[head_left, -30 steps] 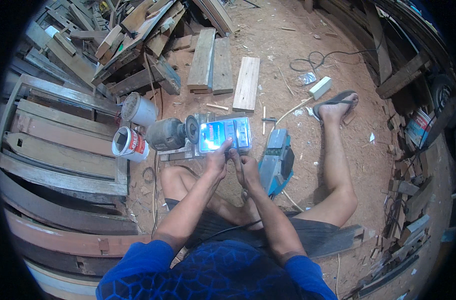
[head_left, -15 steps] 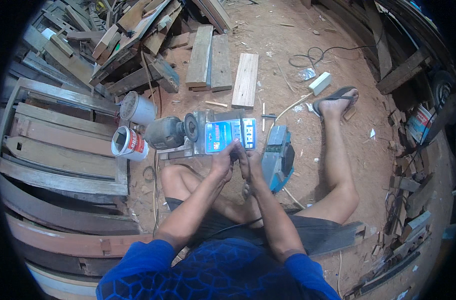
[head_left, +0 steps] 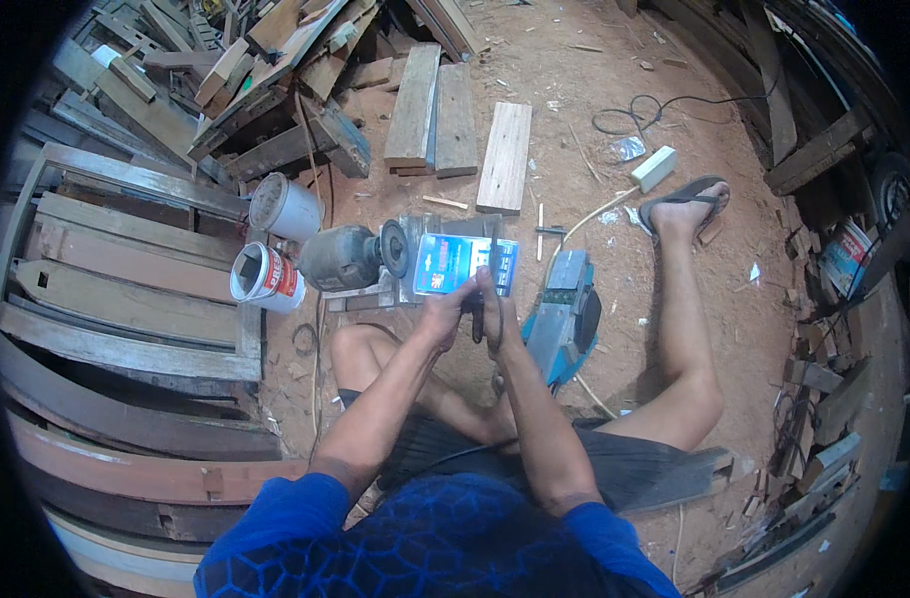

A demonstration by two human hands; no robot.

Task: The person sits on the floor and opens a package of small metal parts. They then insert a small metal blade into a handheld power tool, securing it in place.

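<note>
The fingers of my left hand (head_left: 443,317) are pinching the bottom edge of a flat, shiny blue pack (head_left: 445,264). My right hand (head_left: 503,314) is squeezing in right beside it, and its thumb is pointing up over the front of the pack. That hand is gripping a dark thin thing (head_left: 495,242), which is crossing the right part of the pack. I can't tell what the fingers underneath are doing, because they are hiding. The pack is sitting up in front of me, past my bent left knee (head_left: 360,349).

Just left of the pack, a round wheel (head_left: 395,249) is sticking out of a dusty dark motor (head_left: 335,259). To the right of my hands, a blue and gray power tool (head_left: 563,319) is lying on the dirt (head_left: 614,299). Two buckets, a white one (head_left: 298,214) and one with a red label (head_left: 284,284), are standing left of the motor. A pale board (head_left: 505,159) is lying farther ahead. Over on the right, my foot (head_left: 686,211) is wearing a dark flip-flop, and a white box (head_left: 654,169) is resting near it.
</note>
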